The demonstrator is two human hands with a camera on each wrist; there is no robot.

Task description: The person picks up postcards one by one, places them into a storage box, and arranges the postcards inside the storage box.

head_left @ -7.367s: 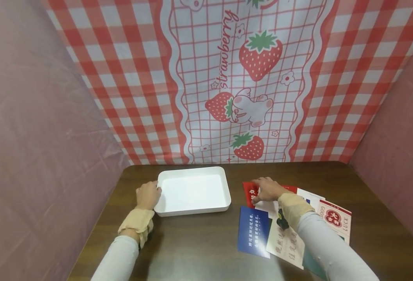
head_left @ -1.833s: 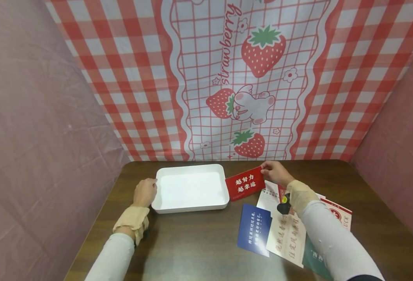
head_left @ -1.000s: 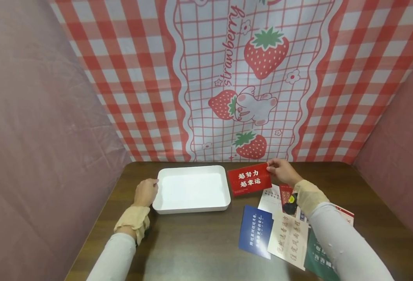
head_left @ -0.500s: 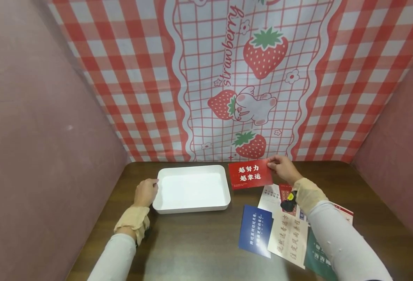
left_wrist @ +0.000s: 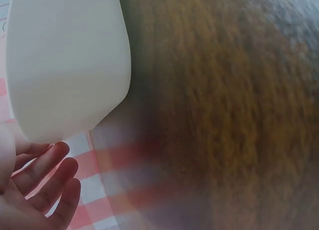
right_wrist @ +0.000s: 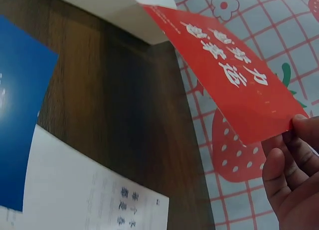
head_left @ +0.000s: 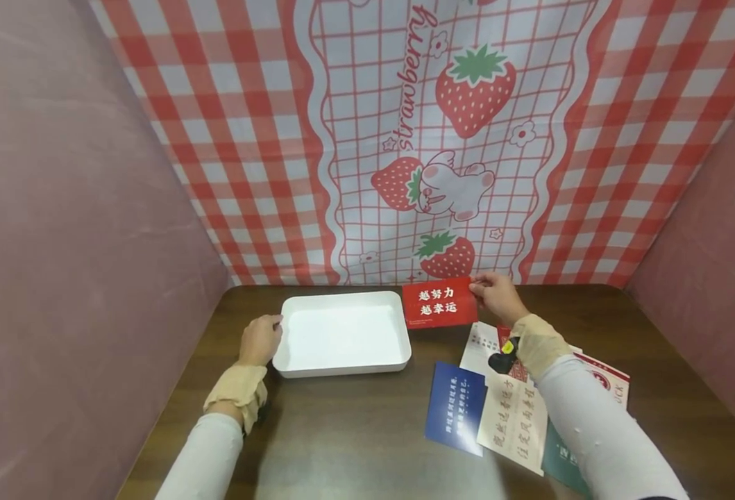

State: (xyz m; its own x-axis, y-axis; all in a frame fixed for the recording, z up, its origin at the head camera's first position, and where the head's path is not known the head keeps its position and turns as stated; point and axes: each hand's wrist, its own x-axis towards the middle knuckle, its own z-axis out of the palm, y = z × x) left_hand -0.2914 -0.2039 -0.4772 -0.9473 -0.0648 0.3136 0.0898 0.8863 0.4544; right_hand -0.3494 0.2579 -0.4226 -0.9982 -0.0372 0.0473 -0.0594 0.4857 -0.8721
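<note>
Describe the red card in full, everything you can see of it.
The red card is a flat, thin rectangle, apparently stiff paper, with two lines of bold white Chinese characters and tiny print near the lower left corner. It is held up off the table, printed face showing. The right hand pinches its right end, thumb on the printed face. Its left end meets the rim of the white tray in view; whether they touch is unclear.

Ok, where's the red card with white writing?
In the head view, the red card is right of centre, between the tray and the right hand pinching it.
</note>
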